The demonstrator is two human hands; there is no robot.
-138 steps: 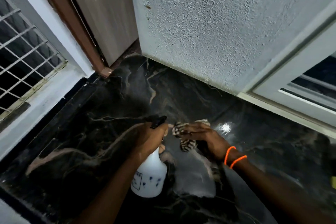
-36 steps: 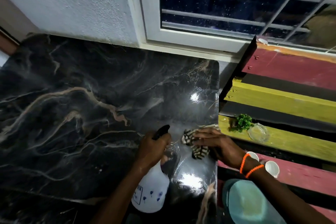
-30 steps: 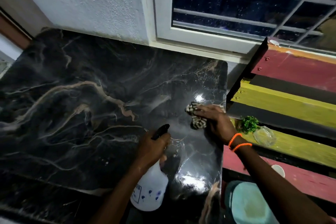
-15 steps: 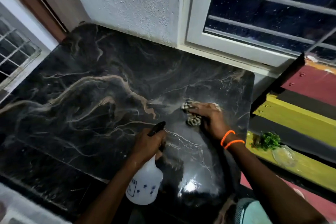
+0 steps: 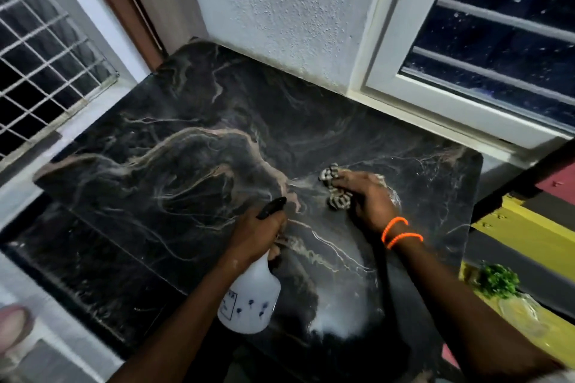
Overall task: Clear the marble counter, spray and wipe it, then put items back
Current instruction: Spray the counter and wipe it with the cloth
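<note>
A: What's changed? Quick.

B: My right hand (image 5: 368,196) has carried the cloth (image 5: 334,188) from the counter's right edge, where it was a second ago, in toward the middle. I'm pressing the cloth flat on the marble counter (image 5: 193,146), fingers spread over it and curled at the tips. My left hand (image 5: 259,232) is still wrapped round the neck of the spray bottle (image 5: 250,297), held just above the near part of the slab, nozzle pointing toward the cloth.

A: Meaning for the task?

B: I judge I'm mid-wipe. The top has nothing on it but hands, cloth and bottle, so clearing looks done. The right strip looks covered, and the left half still reads hazy to me. Putting items back hasn't started.

A: Where are the items?

B: Off to the right, on the painted wooden steps (image 5: 529,227): a small green plant (image 5: 497,281) beside something clear, glass or plastic, I can't tell which.

A: Materials?

B: Counter is a polished black slab with tan and white veins, glossy, rounded right corner, with a bright glare patch near me that may be wet film. Cloth is bunched, soft, black-and-white striped. Bottle is white plastic, bell-shaped, with small blue prints and a black trigger head. The wall (image 5: 280,9) behind is rough white plaster. Two orange bands (image 5: 399,232) sit on my right wrist.
</note>
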